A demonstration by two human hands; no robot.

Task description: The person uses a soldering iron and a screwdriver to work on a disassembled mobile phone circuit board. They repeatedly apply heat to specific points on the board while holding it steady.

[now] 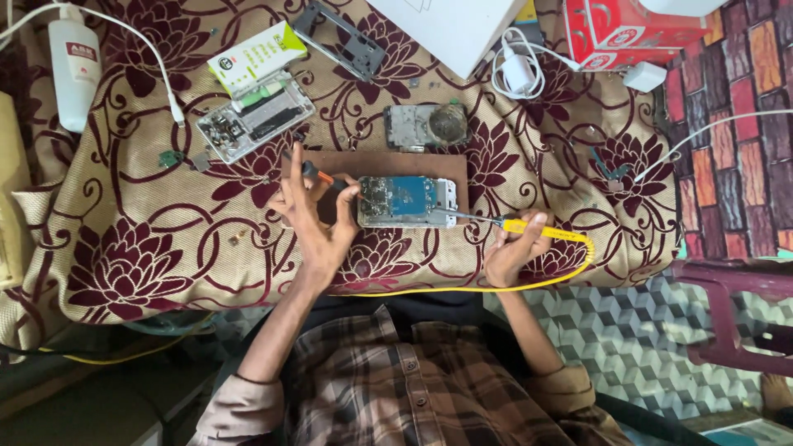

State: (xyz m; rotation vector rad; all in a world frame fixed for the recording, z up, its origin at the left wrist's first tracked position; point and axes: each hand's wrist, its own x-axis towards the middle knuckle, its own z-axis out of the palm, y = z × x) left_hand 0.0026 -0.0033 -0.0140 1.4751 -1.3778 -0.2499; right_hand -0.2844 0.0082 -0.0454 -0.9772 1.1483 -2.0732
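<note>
I count three opened phones on the flowered cloth (140, 215): one under my hands (406, 201), lying on a brown board (388, 163) at the middle; a second phone shell (427, 126) just past it at twelve o'clock; a third opened phone (256, 116) at ten o'clock with a green-and-white box (254, 56) leaning on it. One white bottle (73, 66) stands far out at ten o'clock, one white charger with its coiled cable (519, 73) at one o'clock, one red box (632, 31) beyond that.

My left hand (312, 216) is mostly open, fingers spread upward; its fingertips touch the near phone's left end, and a small orange-tipped tool (318, 174) rests between the fingers. My right hand (514, 248), at three o'clock of the phone, is closed round one yellow soldering iron (537, 230); its tip reaches the phone's right edge.
</note>
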